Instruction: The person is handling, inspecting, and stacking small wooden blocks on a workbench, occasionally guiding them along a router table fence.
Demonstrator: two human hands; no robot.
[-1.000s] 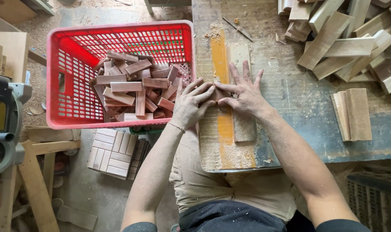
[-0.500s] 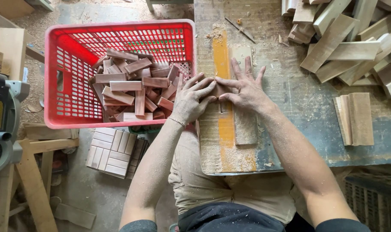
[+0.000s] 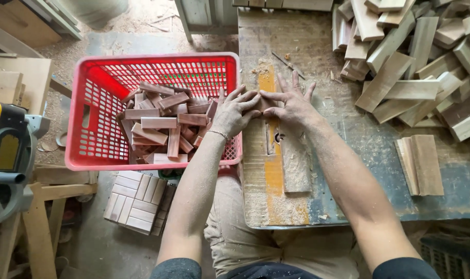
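1. Two hands meet over a small reddish-brown wooden block [image 3: 266, 105] that lies on the orange-striped, sawdust-covered wooden jig board [image 3: 276, 170]. My left hand [image 3: 235, 112] curls its fingers against the block's left side; my right hand [image 3: 292, 103] lies over it with fingers spread flat. The block is mostly hidden under them.
2. Risk, as I judge it: a dark slot [image 3: 272, 135] sits in the board just below my palms. If the block slid or tipped on the loose dust, my fingertips could run toward that opening. I cannot tell whether a cutter stands in it.
3. Surface: a worn, stained workbench top [image 3: 369, 150], littered with chips, carries a heap of pale wooden offcuts [image 3: 415, 67] at right and a pair of flat slats [image 3: 420, 165] nearer me.
4. Room: a red plastic lattice crate [image 3: 98, 103] of similar reddish blocks [image 3: 162, 124] stands at left, touching the bench edge, above a tiled wooden panel [image 3: 137, 201] on the dusty floor; a yellow-and-grey power saw [image 3: 8, 155] sits at far left.
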